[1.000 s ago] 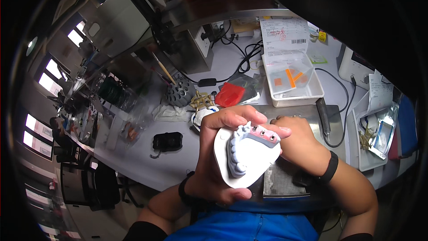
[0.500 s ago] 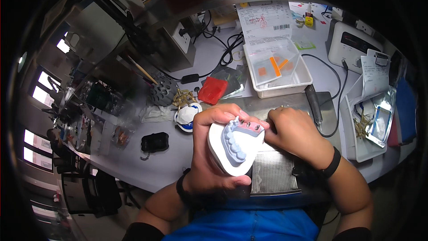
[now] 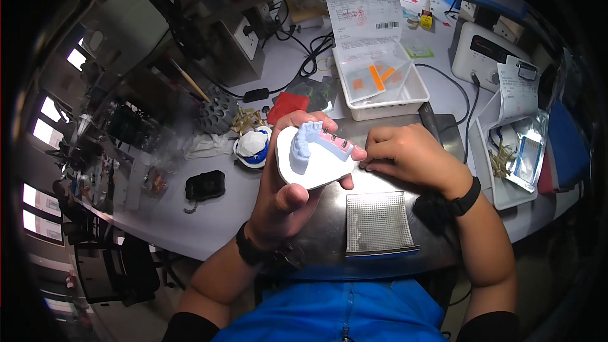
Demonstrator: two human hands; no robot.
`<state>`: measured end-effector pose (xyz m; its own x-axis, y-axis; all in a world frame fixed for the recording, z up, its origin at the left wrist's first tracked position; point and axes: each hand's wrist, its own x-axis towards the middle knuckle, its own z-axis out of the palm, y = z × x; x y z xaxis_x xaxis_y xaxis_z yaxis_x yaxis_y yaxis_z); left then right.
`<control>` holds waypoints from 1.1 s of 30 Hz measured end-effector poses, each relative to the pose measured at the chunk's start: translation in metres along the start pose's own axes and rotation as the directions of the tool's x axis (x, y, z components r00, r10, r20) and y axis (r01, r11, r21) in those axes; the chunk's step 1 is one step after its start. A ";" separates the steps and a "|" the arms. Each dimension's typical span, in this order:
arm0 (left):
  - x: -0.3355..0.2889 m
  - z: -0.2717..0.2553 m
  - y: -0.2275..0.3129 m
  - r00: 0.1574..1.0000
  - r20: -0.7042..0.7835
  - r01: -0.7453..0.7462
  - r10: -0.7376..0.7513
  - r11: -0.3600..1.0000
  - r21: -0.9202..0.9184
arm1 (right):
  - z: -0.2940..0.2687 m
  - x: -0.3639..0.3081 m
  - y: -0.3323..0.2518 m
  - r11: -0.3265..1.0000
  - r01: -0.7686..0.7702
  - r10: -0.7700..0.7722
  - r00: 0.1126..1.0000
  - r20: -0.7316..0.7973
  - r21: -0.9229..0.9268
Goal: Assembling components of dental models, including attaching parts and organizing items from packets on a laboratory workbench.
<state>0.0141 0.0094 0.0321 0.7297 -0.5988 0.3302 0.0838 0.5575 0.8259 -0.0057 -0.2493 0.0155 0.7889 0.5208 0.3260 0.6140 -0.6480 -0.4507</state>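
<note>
The dental model [image 3: 323, 168] was held in the left hand's [image 3: 288, 206] fingers by its white base, above the steel panel's [image 3: 377, 180] far left corner. It had just been tipped, so its three metal posts [image 3: 334, 137] were shown in profile. The right hand [image 3: 405, 152] was curled just beside it; whether anything was pinched there could not be made out.

Bright windows [image 3: 47, 132] at left, black chair [image 3: 139, 270] below.

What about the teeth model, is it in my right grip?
No, your left grip holds the teeth model, with your right grip beside it.
</note>
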 end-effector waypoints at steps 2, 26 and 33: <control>-0.003 0.006 0.000 1.000 0.004 0.018 -0.018 1.000 -0.016 | -0.001 -0.001 -0.005 0.999 0.013 -0.013 1.000 0.004 -0.049; -0.016 0.011 -0.005 0.946 0.318 -0.050 0.060 0.998 -0.039 | -0.002 -0.001 -0.012 0.990 -0.044 0.044 0.999 -0.004 -0.137; -0.016 0.013 -0.005 0.949 0.307 -0.069 0.071 0.997 -0.017 | -0.002 -0.001 -0.013 0.990 -0.058 0.058 0.998 0.001 -0.125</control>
<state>-0.0071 0.0087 0.0288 0.4904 -0.7048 0.5125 0.0446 0.6076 0.7930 -0.0142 -0.2427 0.0226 0.8234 0.4825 0.2987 0.5655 -0.7414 -0.3612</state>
